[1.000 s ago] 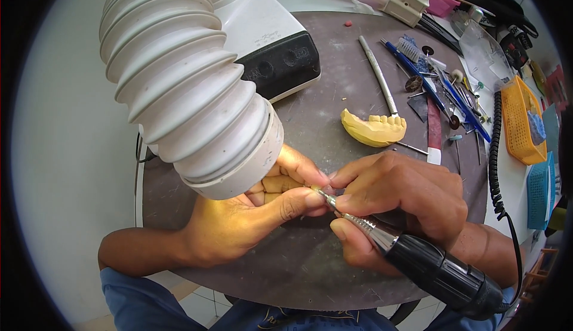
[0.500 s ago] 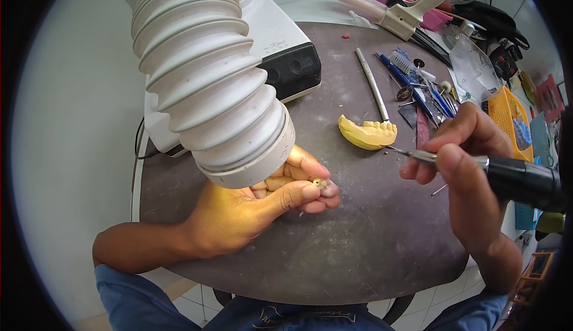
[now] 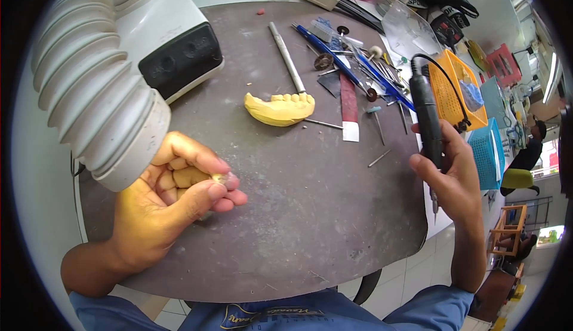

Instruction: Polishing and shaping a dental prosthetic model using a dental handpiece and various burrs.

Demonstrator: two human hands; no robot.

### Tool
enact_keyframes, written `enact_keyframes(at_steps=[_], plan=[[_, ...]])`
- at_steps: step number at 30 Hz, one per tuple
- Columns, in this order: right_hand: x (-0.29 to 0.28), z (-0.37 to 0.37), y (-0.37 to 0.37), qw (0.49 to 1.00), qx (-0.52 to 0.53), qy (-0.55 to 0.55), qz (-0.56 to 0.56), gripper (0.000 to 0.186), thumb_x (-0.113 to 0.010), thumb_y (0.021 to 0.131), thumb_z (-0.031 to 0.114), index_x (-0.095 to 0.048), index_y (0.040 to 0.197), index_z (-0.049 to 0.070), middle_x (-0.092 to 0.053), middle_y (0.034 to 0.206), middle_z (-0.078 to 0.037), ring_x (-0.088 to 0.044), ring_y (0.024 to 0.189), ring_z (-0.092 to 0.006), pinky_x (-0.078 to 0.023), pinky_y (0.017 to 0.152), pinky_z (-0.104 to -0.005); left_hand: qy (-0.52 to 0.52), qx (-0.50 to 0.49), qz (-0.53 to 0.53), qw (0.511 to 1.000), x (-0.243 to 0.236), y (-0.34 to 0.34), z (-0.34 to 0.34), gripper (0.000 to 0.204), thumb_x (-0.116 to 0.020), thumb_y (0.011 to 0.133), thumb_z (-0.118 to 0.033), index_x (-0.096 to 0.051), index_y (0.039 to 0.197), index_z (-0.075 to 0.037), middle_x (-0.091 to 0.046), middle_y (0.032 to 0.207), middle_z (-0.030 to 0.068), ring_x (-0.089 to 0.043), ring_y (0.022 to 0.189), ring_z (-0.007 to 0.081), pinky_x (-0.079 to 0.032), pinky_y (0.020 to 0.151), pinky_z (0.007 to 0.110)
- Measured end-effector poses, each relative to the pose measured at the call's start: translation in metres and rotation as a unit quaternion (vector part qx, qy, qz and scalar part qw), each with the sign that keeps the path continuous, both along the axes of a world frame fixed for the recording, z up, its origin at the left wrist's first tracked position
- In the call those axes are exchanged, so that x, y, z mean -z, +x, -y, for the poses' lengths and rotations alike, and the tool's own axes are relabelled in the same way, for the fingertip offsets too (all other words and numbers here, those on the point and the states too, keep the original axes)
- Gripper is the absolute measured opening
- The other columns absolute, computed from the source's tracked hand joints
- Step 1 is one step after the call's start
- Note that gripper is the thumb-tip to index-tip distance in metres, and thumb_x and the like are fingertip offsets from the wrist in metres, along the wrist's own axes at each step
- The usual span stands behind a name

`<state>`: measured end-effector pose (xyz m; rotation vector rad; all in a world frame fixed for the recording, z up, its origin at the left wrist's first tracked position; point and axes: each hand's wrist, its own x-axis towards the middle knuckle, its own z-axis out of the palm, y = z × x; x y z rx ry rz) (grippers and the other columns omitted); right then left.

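Between the thumb and fingers of my left hand [image 3: 158, 202] is a small pale dental piece [image 3: 220, 179], perhaps a crown; the fingertips cover much of it. This hand is just below the mouth of a white ribbed suction hose [image 3: 89, 74]. Out to the right, my right hand [image 3: 455, 179] grips a black rotary handpiece [image 3: 424, 101]. The tool stands nearly upright, its thin bur pointing down and its cord looping from the top. A yellow plaster jaw model [image 3: 276, 112] with a row of teeth lies on the table between the hands, touched by neither.
A white unit with a black front [image 3: 182, 62] stands at the back left. Blue-handled tools [image 3: 331, 53], burs and a red-and-white strip [image 3: 349, 107] lie beyond the model. An orange basket [image 3: 444, 86] and a blue basket [image 3: 486, 158] stand at the right edge.
My view has swung right, so the table things sit further left. The handpiece has turned from lying level, tip leftward, to upright with its tip down. My left hand keeps its pinch.
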<state>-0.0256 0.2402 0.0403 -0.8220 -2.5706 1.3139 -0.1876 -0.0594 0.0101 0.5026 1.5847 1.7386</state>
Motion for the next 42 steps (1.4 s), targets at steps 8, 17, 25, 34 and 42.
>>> enact_keyframes(at_steps=[8,17,25,34,42], plan=[[0.007,0.017,-0.014,0.983,-0.042,0.171,0.042,0.064,-0.076,0.082,0.019,-0.045,0.134,-0.002,-0.057,0.062,-0.006,-0.055,0.052,-0.0133,-0.041,0.051,-0.0285,0.063,0.027,-0.016,0.998,0.007,0.001,0.006,0.015,-0.060,0.095,0.004,-0.050,0.105,0.000,-0.060,0.097,0.0114,-0.071,0.090,0.0183,-0.060,0.078,0.023],[0.009,0.014,-0.026,0.915,-0.084,0.388,0.071,0.052,-0.068,0.091,0.042,-0.057,0.120,0.000,-0.059,0.061,-0.014,-0.062,0.057,-0.0303,-0.043,0.056,-0.0423,0.040,0.028,-0.070,0.996,0.002,0.004,0.006,0.010,-0.062,0.094,0.002,-0.055,0.100,0.002,-0.059,0.096,0.0106,-0.071,0.083,0.0173,-0.060,0.072,0.024],[-0.003,0.017,-0.030,0.876,-0.114,0.458,-0.094,0.008,-0.067,0.091,0.012,-0.067,0.096,0.005,-0.064,0.086,-0.010,-0.064,0.065,-0.0273,-0.049,0.061,-0.0393,0.026,0.014,-0.101,0.994,0.006,0.005,0.003,0.016,-0.065,0.097,-0.011,-0.059,0.105,0.002,-0.059,0.095,0.0111,-0.069,0.077,0.0169,-0.059,0.067,0.024],[0.002,0.033,-0.070,0.869,-0.287,0.394,-0.088,0.007,-0.065,0.088,0.008,-0.064,0.087,0.002,-0.063,0.084,-0.012,-0.065,0.073,-0.0327,-0.051,0.064,-0.0428,0.023,-0.014,-0.040,0.999,0.003,0.007,0.000,0.016,-0.063,0.098,-0.010,-0.056,0.107,0.002,-0.067,0.097,0.0150,-0.072,0.082,0.0183,-0.061,0.072,0.026],[0.020,0.045,-0.083,0.832,-0.276,0.468,-0.117,0.010,-0.068,0.079,0.006,-0.059,0.084,0.005,-0.060,0.081,-0.008,-0.065,0.073,-0.0266,-0.051,0.061,-0.0370,0.018,-0.005,-0.006,1.000,-0.002,0.004,0.005,0.015,-0.059,0.101,-0.012,-0.056,0.107,0.002,-0.067,0.095,0.0148,-0.071,0.082,0.0198,-0.061,0.071,0.027]])
